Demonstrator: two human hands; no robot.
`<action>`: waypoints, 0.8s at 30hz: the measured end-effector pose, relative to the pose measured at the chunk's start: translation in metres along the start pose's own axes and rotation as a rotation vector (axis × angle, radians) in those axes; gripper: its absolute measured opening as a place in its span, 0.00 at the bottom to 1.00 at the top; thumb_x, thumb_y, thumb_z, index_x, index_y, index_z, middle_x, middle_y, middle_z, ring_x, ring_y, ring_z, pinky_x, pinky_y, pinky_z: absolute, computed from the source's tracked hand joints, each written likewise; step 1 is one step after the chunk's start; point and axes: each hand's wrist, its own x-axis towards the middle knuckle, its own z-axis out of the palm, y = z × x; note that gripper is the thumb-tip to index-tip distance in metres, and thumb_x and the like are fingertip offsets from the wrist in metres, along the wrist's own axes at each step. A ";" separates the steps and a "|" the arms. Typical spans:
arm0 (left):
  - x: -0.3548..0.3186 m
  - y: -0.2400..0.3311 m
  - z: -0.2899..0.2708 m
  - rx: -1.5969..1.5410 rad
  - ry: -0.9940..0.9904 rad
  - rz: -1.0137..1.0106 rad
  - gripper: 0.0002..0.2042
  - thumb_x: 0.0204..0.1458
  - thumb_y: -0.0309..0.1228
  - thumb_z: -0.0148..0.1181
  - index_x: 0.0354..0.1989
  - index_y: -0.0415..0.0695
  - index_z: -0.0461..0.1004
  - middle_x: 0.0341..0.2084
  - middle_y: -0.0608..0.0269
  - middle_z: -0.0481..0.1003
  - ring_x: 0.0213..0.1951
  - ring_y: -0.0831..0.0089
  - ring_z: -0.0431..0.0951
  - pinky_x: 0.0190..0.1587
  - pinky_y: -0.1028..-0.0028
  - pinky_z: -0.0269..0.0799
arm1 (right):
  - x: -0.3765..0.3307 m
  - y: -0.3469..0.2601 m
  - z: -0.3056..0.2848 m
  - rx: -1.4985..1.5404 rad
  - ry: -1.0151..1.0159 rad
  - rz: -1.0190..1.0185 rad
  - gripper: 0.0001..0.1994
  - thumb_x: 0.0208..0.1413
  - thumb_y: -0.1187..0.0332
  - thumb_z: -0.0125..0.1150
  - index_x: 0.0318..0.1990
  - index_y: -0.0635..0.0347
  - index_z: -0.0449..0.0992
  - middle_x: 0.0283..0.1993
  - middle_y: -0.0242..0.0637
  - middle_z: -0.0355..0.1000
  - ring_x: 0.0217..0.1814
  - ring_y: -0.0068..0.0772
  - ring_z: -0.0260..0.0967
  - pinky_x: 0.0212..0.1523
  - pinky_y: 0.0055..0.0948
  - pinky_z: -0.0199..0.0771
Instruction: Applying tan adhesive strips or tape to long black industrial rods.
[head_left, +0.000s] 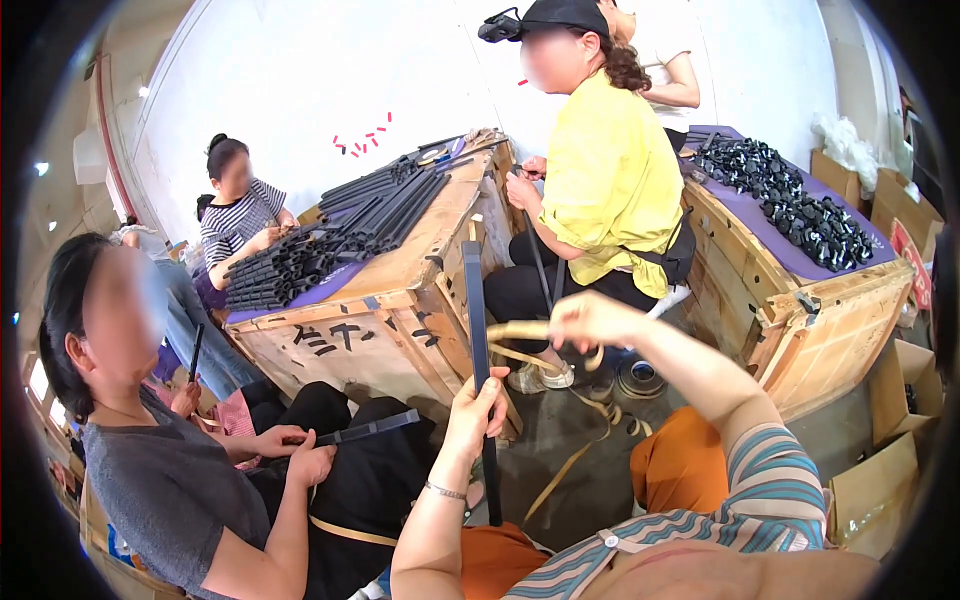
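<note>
My left hand [481, 402] is closed around a long black bar [477, 310], which stands nearly upright with its lower end by my orange trouser leg. My right hand [590, 322], to the right of the bar's upper part, pinches a narrow tan strip [520, 330]. Between that hand and the bar the strip stretches across and loops; whether it is fixed to the bar I cannot tell. More of the tan strip [565, 470] trails in curls over the floor below.
Black tubes [345, 230] lie piled on a wooden crate [340, 350] ahead. Another crate [830, 340] at right bears black parts [790, 205]. A co-worker [190, 460] at left holds a dark bar [368, 428]; a person in yellow [610, 160] sits ahead. Cardboard boxes [880, 490] stand at right.
</note>
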 end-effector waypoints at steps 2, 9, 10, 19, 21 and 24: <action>0.001 -0.002 0.005 -0.006 -0.002 -0.010 0.17 0.57 0.40 0.48 0.48 0.40 0.64 0.14 0.66 0.65 0.10 0.83 0.55 0.13 0.83 0.50 | -0.008 0.003 0.040 0.061 -0.110 0.050 0.08 0.54 0.62 0.56 0.29 0.56 0.74 0.24 0.25 0.71 0.14 0.10 0.58 0.13 0.12 0.54; -0.005 -0.004 0.004 -0.043 0.017 -0.059 0.12 0.56 0.36 0.50 0.41 0.39 0.68 0.17 0.63 0.69 0.09 0.85 0.55 0.13 0.83 0.49 | -0.026 -0.008 0.078 0.191 -0.298 0.034 0.09 0.57 0.62 0.52 0.33 0.59 0.72 0.28 0.28 0.70 0.19 0.12 0.62 0.18 0.12 0.59; -0.006 -0.004 0.004 -0.016 0.023 -0.062 0.10 0.56 0.35 0.51 0.38 0.40 0.68 0.17 0.62 0.69 0.09 0.85 0.55 0.12 0.83 0.49 | -0.030 -0.011 0.079 0.187 -0.318 0.022 0.09 0.57 0.63 0.51 0.33 0.59 0.71 0.29 0.28 0.70 0.20 0.13 0.63 0.19 0.13 0.59; -0.010 -0.007 0.006 0.000 -0.038 -0.174 0.09 0.54 0.35 0.52 0.32 0.42 0.66 0.16 0.64 0.69 0.11 0.85 0.56 0.12 0.84 0.48 | -0.039 -0.013 0.081 0.220 -0.178 -0.277 0.10 0.56 0.66 0.53 0.29 0.63 0.71 0.38 0.33 0.68 0.26 0.15 0.66 0.22 0.14 0.64; -0.007 -0.003 0.012 0.019 -0.071 -0.168 0.08 0.55 0.33 0.52 0.32 0.42 0.66 0.17 0.65 0.68 0.11 0.86 0.57 0.13 0.85 0.48 | -0.039 -0.020 0.079 0.299 -0.233 -0.303 0.09 0.56 0.66 0.52 0.29 0.63 0.71 0.38 0.35 0.69 0.27 0.17 0.68 0.23 0.15 0.66; 0.000 -0.010 0.010 -0.061 -0.131 -0.156 0.09 0.55 0.33 0.52 0.38 0.40 0.66 0.17 0.65 0.68 0.11 0.86 0.58 0.12 0.85 0.48 | -0.040 -0.021 0.077 0.352 -0.274 -0.113 0.09 0.58 0.64 0.50 0.31 0.60 0.70 0.27 0.32 0.71 0.22 0.16 0.67 0.19 0.14 0.64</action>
